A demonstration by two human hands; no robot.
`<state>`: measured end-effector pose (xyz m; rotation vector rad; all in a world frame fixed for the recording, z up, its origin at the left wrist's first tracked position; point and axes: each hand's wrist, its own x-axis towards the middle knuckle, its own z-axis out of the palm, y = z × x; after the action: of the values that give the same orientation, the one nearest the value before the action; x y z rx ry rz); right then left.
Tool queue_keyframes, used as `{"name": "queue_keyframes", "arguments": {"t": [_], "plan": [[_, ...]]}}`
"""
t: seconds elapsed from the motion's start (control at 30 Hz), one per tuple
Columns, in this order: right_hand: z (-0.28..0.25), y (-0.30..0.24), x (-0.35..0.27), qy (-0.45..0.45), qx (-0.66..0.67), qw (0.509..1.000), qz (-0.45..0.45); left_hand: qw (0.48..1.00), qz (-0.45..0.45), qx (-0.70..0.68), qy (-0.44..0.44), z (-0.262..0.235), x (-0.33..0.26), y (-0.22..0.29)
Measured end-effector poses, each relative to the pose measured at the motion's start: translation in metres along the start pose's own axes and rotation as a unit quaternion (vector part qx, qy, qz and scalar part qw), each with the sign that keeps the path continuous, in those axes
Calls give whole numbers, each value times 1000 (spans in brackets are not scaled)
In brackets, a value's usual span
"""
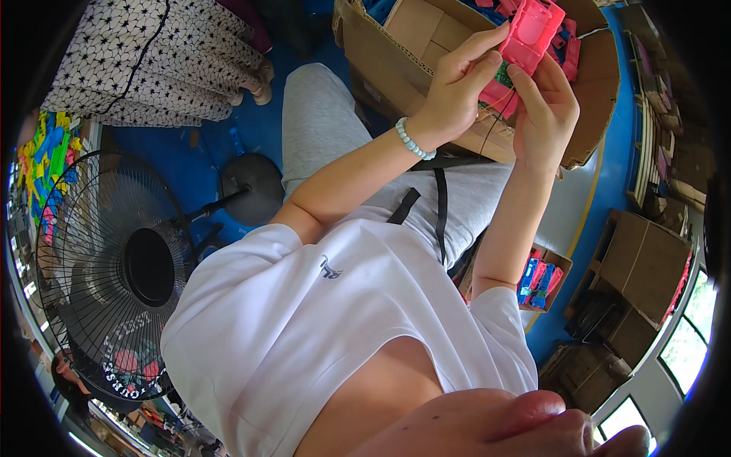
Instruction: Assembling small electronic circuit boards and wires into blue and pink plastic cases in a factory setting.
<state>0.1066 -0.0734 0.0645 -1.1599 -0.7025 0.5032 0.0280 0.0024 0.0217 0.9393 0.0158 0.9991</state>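
Over the cardboard carton (pixel 403 65): at the far right, we hold a pink plastic housing (pixel 534 32) in both hands, raised and tilted.
Left hand (pixel 449 97): its fingers grasp the housing, thumb and forefinger close together at the left edge, near a green circuit board (pixel 503 74).
Right hand (pixel 548 114): its fingers grasp the same housing from the right; the thumb lies beside the board, and the rest curl behind, partly hidden from us.
Board seat: we see it against the pink plastic between the thumbs, but cannot tell how it is fixed.
Thin wires (pixel 496 122): they trail from the housing's near end, between our wrists.
Carton contents: we see loose plastic parts (pixel 571 57), pink and blue, on the right side.
Our clothing: a white shirt (pixel 343 282), grey trousers (pixel 324 114) and, across the lap, black straps (pixel 441 213); a beaded bracelet (pixel 415 141) circles the left wrist.
Small box (pixel 560 274): it stands just beyond our right elbow, filled with blue and pink pieces.
Fan (pixel 148 266): it stands to our left, its round base on the blue floor (pixel 171 164).
Far left: a person in a patterned dress (pixel 152 65).
Far right edge: stacked cartons (pixel 643 266).
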Motion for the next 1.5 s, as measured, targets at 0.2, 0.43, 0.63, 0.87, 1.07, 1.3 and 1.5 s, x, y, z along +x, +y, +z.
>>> {"name": "queue_keyframes", "arguments": {"t": [0.2, 0.43, 0.63, 0.87, 1.07, 1.3, 1.5], "plan": [[1, -4, 0, -3, -39, 999, -17, 996, 44, 69, -18, -4, -1, -1], [-2, 0, 2, -11, -15, 1000, 5, 985, 59, 159, -34, -2, 4, 9], [-43, 23, -2, -95, 75, 992, 21, 965, -119, -232, -34, -8, 25, 26], [-45, 22, -25, -200, -173, 955, 136, 951, -111, -285, -53, -12, 39, 33], [-43, 5, -22, -91, -129, 987, 37, 973, -94, -201, -63, -21, 42, 30], [-28, -21, 2, 71, -381, 875, -290, 986, -129, 7, -101, -17, 13, 32], [-22, -29, 9, 13, -464, 789, -403, 974, -193, 29, -112, -13, -14, 43]]}}
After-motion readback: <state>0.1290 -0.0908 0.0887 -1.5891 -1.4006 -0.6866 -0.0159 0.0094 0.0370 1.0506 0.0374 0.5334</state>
